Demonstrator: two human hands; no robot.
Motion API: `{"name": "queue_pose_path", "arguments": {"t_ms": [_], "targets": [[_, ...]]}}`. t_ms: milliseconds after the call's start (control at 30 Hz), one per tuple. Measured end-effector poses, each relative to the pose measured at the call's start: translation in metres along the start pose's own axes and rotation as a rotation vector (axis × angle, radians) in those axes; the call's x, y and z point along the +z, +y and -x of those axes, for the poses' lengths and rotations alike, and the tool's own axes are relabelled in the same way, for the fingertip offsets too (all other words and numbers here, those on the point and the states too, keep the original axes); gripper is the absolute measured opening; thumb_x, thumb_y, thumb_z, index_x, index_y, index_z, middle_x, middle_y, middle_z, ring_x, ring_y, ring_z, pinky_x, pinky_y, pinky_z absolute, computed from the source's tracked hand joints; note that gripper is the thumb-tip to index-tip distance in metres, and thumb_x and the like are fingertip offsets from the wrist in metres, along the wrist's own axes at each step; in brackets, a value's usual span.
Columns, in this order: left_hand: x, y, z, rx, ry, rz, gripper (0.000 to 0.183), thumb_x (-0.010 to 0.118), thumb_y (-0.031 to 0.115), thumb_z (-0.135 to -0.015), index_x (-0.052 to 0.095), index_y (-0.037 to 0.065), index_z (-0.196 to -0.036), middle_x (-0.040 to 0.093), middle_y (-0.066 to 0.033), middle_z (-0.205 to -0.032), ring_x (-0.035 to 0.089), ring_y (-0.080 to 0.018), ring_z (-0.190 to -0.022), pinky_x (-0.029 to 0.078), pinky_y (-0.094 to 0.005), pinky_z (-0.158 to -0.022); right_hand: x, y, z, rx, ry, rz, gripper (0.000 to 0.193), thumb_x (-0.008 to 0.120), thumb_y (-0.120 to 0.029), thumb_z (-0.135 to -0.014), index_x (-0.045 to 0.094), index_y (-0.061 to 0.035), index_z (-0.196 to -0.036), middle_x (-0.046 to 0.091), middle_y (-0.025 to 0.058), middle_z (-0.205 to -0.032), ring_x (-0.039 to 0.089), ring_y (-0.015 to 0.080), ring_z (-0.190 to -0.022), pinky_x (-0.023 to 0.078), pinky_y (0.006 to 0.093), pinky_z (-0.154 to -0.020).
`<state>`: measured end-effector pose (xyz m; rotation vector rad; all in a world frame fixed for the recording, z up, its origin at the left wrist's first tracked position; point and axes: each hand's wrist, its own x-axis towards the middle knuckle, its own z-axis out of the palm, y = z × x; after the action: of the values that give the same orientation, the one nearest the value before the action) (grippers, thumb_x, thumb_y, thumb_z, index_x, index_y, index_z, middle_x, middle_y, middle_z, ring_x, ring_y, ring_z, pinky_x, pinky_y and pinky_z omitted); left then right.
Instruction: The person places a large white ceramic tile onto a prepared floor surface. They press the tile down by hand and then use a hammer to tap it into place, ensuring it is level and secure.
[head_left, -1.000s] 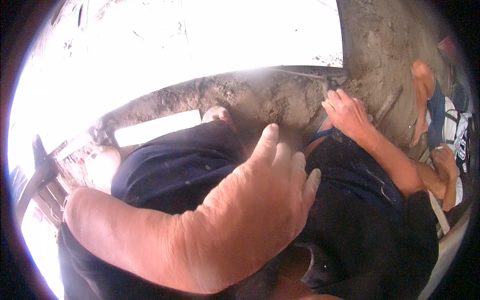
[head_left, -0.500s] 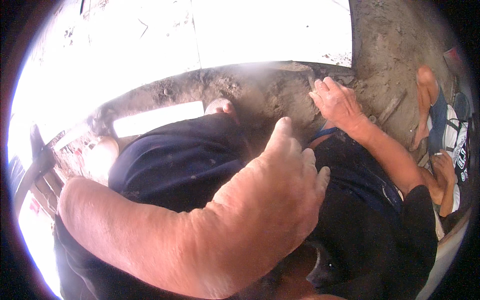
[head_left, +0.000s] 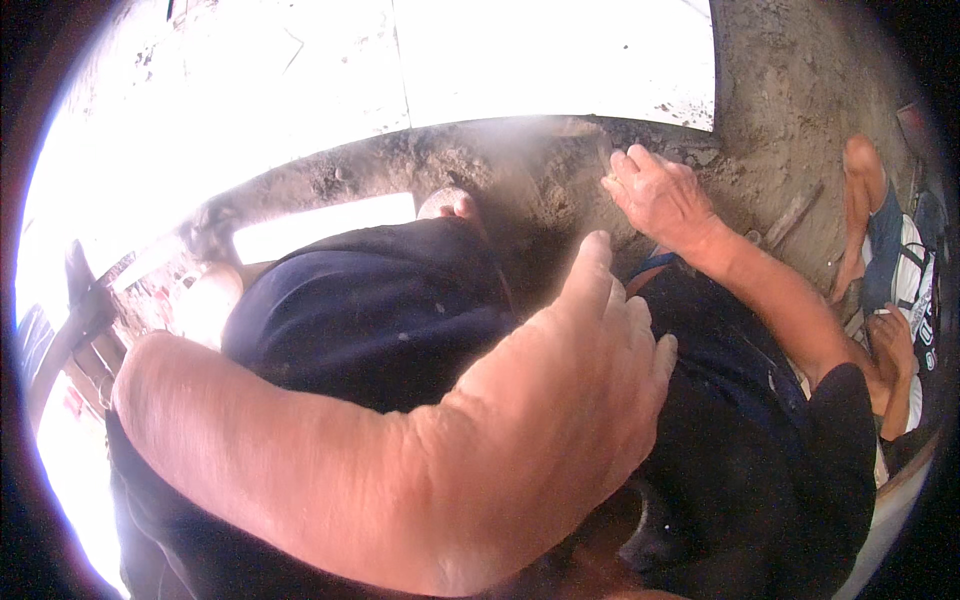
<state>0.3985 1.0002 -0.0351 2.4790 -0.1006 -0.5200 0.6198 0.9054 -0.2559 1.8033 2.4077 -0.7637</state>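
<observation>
My left hand is large in the foreground, above my dark-clothed lap. Its thumb and fingers are stretched out and nothing is in them. Farther off, at the right, my right hand is closed around what looks like a trowel. Only a thin stem and a blurred pale blade of it show, low along the edge of the white tiles. The handle is hidden in my fingers. Grey-brown sand or mortar lies below the blade, between the tiles and my knees.
A white strip lies beside my left knee. Bare toes show past it. At the far right another person sits with legs bent. A small stick lies on the dirt floor. Dark metal bars stand at the left.
My right hand has shifted slightly to the left along the tile edge with the trowel. My left hand has drifted a little to the right, still stretched out.
</observation>
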Motion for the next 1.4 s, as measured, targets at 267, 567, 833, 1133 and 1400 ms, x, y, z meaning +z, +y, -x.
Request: {"name": "queue_pose_path", "arguments": {"t_ms": [267,567,833,1133,1400], "targets": [[-0.004,0.008,0.003,-0.066,-0.027,0.088,0.052,0.047,0.03,-0.1,0.057,-0.001,-0.14,0.067,-0.0161,-0.128,0.064,-0.0314,-0.118,0.038,-0.0553,-0.112,-0.003,-0.021,0.022,-0.066,-0.112,-0.024,0.022,0.059,-0.023,-0.097,0.059,-0.0022,-0.104,0.057,0.016,-0.091,0.068,0.0349,-0.078,0.058,0.0457,-0.065],[-0.018,0.013,-0.002,-0.048,-0.08,0.03,0.054,0.051,0.037,-0.098,0.064,0.0,-0.135,0.063,-0.0154,-0.137,0.059,-0.0364,-0.128,0.036,-0.0645,-0.111,0.025,-0.081,-0.053,0.121,-0.131,-0.217,0.022,0.053,-0.02,-0.097,0.058,-0.0012,-0.107,0.06,0.0227,-0.096,0.069,0.0442,-0.081,0.058,0.0526,-0.071],[-0.027,0.014,-0.001,-0.003,-0.203,0.06,0.055,0.051,0.04,-0.099,0.063,0.002,-0.137,0.061,-0.0135,-0.141,0.056,-0.0396,-0.13,0.035,-0.0718,-0.108,0.01,-0.087,-0.035,0.229,-0.034,-0.211,0.026,0.061,-0.028,-0.095,0.057,-0.0036,-0.105,0.06,0.0206,-0.098,0.068,0.044,-0.08,0.056,0.0549,-0.069],[-0.02,0.011,0.008,0.035,-0.14,0.122,0.057,0.052,0.042,-0.099,0.059,0.005,-0.142,0.053,-0.012,-0.151,0.053,-0.0397,-0.134,0.033,-0.0723,-0.109,0.038,-0.092,-0.034,0.01,-0.197,-0.129,0.017,0.057,-0.02,-0.098,0.062,-0.0039,-0.097,0.06,0.0184,-0.094,0.067,0.0384,-0.075,0.059,0.0486,-0.068],[-0.02,0.013,0.003,0.029,-0.165,0.119,0.057,0.053,0.042,-0.098,0.059,0.006,-0.142,0.052,-0.0114,-0.152,0.054,-0.04,-0.133,0.033,-0.0709,-0.11,0.04,-0.099,-0.031,0.062,-0.141,-0.094,0.02,0.056,-0.021,-0.099,0.06,-0.0019,-0.094,0.057,0.0156,-0.09,0.066,0.0367,-0.072,0.058,0.0473,-0.064]]}}
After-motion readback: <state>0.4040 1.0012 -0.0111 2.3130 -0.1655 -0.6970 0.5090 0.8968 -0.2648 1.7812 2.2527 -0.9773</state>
